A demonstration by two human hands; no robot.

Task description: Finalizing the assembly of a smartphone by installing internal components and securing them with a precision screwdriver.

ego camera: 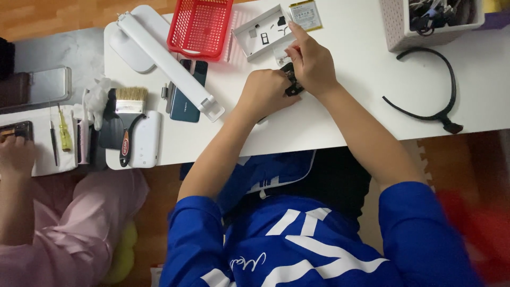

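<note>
white table [340,106]: two hands [268,93] [312,62] grip one black part [291,81].

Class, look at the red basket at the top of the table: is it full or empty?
Empty. The red basket on the white table shows only its own mesh floor and walls; nothing lies inside it.

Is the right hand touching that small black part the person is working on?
Touching. The head view shows the right hand with its fingers closed over the small black part, no gap between them; the left hand presses against it from the other side.
</note>
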